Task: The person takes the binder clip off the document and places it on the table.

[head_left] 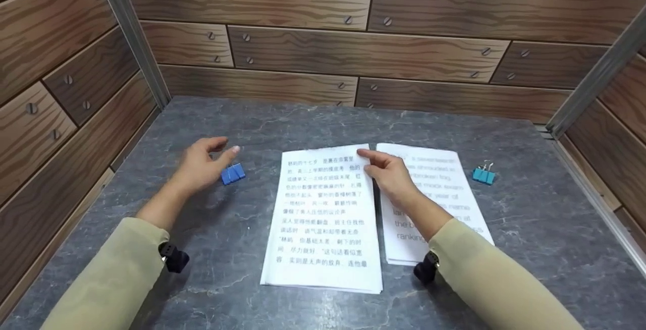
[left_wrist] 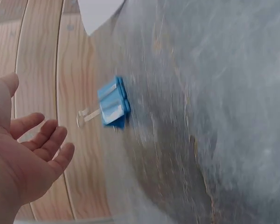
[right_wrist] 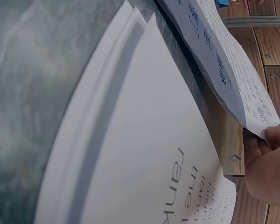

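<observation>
My left hand (head_left: pixel 203 162) hovers just behind a blue binder clip (head_left: pixel 233 174), its fingers loosely bent and holding nothing. In the left wrist view a gap shows between the fingers and the blue binder clip (left_wrist: pixel 113 103), which stands with a wire handle pointing toward the hand. With thumb and fingers my right hand (head_left: pixel 391 176) pinches the upper right corner of a stack of paper (head_left: pixel 323 219) printed in Chinese. That stack's right edge is lifted in the right wrist view, showing print on its underside (right_wrist: pixel 210 56). How many sheets the fingers hold I cannot tell.
A second stack of paper (head_left: pixel 429 209), printed in English, lies right of the first, partly under my right forearm. Beyond it sits a teal binder clip (head_left: pixel 483 175). The grey marbled tabletop (head_left: pixel 227 279) is enclosed by wood-patterned walls (head_left: pixel 303 42) with metal corner posts (head_left: pixel 132 32).
</observation>
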`<action>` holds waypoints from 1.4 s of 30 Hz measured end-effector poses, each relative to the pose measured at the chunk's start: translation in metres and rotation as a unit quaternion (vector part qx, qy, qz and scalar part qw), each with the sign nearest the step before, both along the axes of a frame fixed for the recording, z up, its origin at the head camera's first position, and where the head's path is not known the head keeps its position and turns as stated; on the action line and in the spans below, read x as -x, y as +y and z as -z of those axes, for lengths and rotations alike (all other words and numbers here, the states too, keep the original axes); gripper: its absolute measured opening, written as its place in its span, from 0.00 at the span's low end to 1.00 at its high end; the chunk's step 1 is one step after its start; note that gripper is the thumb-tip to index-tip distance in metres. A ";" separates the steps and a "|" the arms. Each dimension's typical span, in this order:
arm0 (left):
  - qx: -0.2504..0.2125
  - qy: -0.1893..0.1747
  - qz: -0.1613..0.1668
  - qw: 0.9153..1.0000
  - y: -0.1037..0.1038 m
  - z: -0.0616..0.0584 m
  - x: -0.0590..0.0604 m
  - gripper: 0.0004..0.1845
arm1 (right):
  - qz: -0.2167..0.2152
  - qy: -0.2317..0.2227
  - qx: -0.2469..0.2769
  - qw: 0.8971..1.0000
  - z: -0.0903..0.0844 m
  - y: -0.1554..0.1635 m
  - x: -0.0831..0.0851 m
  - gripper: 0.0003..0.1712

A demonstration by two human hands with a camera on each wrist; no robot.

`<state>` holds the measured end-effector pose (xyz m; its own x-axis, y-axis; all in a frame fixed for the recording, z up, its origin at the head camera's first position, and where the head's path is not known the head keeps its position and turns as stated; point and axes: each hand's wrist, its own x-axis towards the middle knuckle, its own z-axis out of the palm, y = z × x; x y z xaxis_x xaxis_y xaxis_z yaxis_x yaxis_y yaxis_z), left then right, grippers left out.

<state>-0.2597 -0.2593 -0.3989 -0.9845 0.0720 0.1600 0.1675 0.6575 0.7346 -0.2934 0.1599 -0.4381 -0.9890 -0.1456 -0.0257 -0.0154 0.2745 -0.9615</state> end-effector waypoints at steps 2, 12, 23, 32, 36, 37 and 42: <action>0.021 0.019 0.010 1.000 0.010 0.001 -0.004 0.36 | -0.008 0.002 -0.019 1.000 0.001 0.001 0.000 0.26; 0.126 0.049 0.093 0.986 0.062 0.010 -0.031 0.44 | -0.045 0.077 -0.278 0.956 -0.002 0.007 -0.019 0.37; 0.260 0.000 0.162 0.952 0.098 0.024 -0.070 0.55 | -0.148 0.174 -0.462 0.857 -0.011 0.001 -0.088 0.45; 0.308 -0.027 0.202 0.929 0.109 0.030 -0.096 0.57 | -0.220 0.170 -0.487 0.828 -0.013 0.004 -0.132 0.49; 0.310 -0.031 0.219 0.925 0.111 0.033 -0.106 0.58 | -0.249 0.179 -0.479 0.822 -0.013 0.007 -0.144 0.49; 0.311 -0.032 0.223 0.923 0.111 0.034 -0.107 0.58 | -0.257 0.178 -0.477 0.821 -0.013 0.008 -0.146 0.49; 0.313 -0.034 0.234 0.920 0.112 0.037 -0.111 0.58 | -0.286 0.160 -0.476 0.816 -0.011 0.009 -0.153 0.49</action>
